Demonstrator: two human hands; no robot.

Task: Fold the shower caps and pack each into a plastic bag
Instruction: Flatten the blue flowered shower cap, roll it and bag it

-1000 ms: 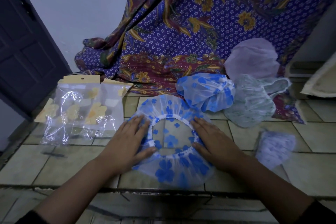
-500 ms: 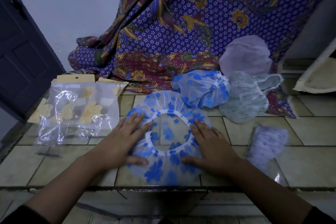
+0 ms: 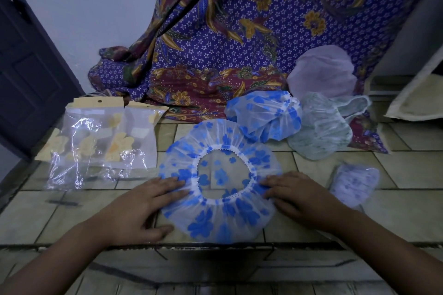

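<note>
Hands: both lie flat, palms down, fingers straight, gripping nothing.
Left hand (image 3: 141,208): fingertips press on the left side of the shower cap's gathered band; the thumb is spread out on the tile.
Right hand (image 3: 304,199): fingertips press on the right side of the same band, with the palm on the cap's outer frill.
Shower cap (image 3: 215,220): clear with blue flowers, spread flat on the tiled floor (image 3: 407,170) between the hands, elastic opening facing up.
Plastic bags (image 3: 105,141): clear, with tan card headers, lying in a loose pile to the left of the cap.
Second blue cap (image 3: 263,112): bunched up, just behind the flat one.
Green-patterned cap (image 3: 321,134): crumpled, to the right of the second blue cap.
Pale lilac cap (image 3: 321,72): behind the green one, against the batik cloth (image 3: 239,43).
Bagged cap (image 3: 354,182): folded inside a clear bag, just right of the right hand.
Door (image 3: 24,55): dark, at far left.
</note>
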